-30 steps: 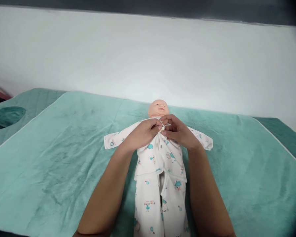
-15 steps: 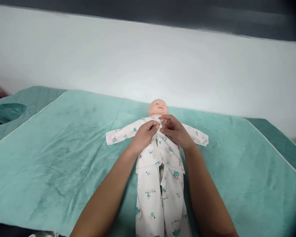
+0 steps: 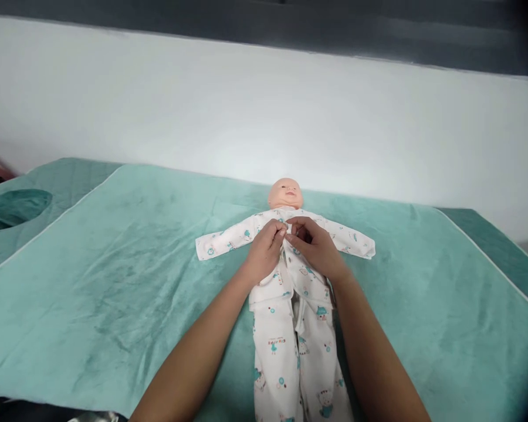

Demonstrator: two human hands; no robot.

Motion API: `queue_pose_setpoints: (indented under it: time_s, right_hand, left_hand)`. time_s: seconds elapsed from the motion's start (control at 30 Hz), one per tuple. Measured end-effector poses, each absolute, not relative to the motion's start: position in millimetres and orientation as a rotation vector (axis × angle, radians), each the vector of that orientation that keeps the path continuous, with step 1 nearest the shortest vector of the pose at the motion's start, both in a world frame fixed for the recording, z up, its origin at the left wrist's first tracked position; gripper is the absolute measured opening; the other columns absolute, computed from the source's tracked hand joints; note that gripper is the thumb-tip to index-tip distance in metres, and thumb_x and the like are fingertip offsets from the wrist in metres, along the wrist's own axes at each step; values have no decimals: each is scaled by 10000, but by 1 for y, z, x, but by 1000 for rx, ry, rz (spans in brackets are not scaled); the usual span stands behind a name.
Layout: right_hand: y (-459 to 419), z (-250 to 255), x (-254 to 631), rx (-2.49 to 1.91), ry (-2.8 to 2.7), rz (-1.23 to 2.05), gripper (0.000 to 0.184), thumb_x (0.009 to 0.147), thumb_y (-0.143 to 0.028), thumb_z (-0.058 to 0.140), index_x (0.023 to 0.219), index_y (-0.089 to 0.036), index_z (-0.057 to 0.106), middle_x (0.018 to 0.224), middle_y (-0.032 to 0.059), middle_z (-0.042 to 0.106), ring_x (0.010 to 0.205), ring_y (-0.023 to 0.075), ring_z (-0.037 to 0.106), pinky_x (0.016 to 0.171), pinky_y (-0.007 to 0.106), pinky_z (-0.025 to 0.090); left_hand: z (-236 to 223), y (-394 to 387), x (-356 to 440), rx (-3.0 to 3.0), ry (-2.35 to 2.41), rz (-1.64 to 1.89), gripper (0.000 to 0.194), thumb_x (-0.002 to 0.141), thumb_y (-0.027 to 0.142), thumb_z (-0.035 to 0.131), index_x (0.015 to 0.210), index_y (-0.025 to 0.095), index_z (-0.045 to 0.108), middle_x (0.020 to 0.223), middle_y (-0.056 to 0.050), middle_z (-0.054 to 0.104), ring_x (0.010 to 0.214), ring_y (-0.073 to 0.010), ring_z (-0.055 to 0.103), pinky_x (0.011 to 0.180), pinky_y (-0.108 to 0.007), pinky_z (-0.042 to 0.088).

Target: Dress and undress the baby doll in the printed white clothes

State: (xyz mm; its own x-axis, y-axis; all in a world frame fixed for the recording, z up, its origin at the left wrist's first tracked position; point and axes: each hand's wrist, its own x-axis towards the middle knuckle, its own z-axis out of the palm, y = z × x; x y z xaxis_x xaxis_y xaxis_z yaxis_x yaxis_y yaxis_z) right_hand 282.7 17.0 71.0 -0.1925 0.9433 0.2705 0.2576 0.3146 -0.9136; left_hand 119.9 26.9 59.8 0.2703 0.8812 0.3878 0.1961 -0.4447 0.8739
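Note:
A baby doll [image 3: 286, 194] lies on its back, its head toward the wall. It wears a white baby shirt [image 3: 305, 274] with teal animal prints, sleeves spread to both sides, over matching trousers [image 3: 275, 354]. At the upper chest, my left hand [image 3: 264, 249] pinches the shirt's front with thumb and forefinger. My right hand [image 3: 315, 245] meets it from the other side, its fingers curled and pinching at the same front edge. Exactly what lies between the fingertips is too small to make out. Below the hands, the shirt's two front edges part slightly toward the hem.
A teal plush cover [image 3: 127, 252] with pale piping spreads beneath the doll. At the far left it has a sunken oval hollow [image 3: 17, 206]. A white wall [image 3: 246, 111] rises behind, with a dark band [image 3: 264, 23] above it. Something dark shows at the lower left edge.
Both hands have come slightly lower on the chest, showing more of the shirt's collar. They remain pinched together at the front. The whole view has shifted a little.

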Motion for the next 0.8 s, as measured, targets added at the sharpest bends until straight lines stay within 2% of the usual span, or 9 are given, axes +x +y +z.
queue_pose_setpoints:
  time_s: [0.17,0.27,0.33,0.47,0.57,0.67,0.8]
  right_hand:
    - [22,69,286,-1063,-1614,1002,287,890,-378,619,1133,-225,614,869,-2,577,775,141,519,710,274,425]
    - [16,81,287,-1199,-1619,924,234,889,-414,614,1023,-221,611,831,-6,591,749,144,532,684,273,427]
    - [5,96,287,-1354,-1678,814,232,887,-453,613,911,-223,588,781,-14,596,695,141,527,632,270,404]
    - [-22,122,282,-1616,-2009,674,344,858,-520,632,734,-220,519,673,-24,587,591,134,475,538,273,301]
    - [-32,127,276,-1753,-2157,561,351,846,-462,641,682,-211,458,645,-16,568,547,123,409,513,285,222]
    - [-32,125,276,-1766,-2204,476,277,847,-312,594,664,-206,414,631,-19,536,540,115,360,509,293,191]
    - [-30,125,290,-1650,-2222,662,266,851,-237,519,626,-198,382,574,-40,466,538,107,353,490,277,209]
  left_hand:
    - [60,26,114,1613,937,1172,183,954,345,507,894,186,574,756,20,459,704,-121,412,654,-248,341]
    - [64,25,103,1517,900,1138,181,898,358,609,945,183,614,715,34,459,660,-106,413,621,-237,329]
    - [70,23,93,1520,873,1073,189,876,361,640,927,180,621,708,35,467,657,-103,421,623,-237,335]
    - [83,20,78,1682,857,822,169,866,342,643,892,175,653,781,4,542,716,-118,471,664,-252,376]
    - [88,17,77,1818,874,703,119,858,292,637,914,194,676,855,-4,574,741,-122,489,675,-255,395]
    - [89,18,78,1924,869,668,89,842,251,650,915,209,680,907,0,583,740,-114,492,674,-252,399]
    - [88,17,81,1972,798,717,101,859,291,654,861,196,690,920,-11,593,726,-110,489,679,-257,402]
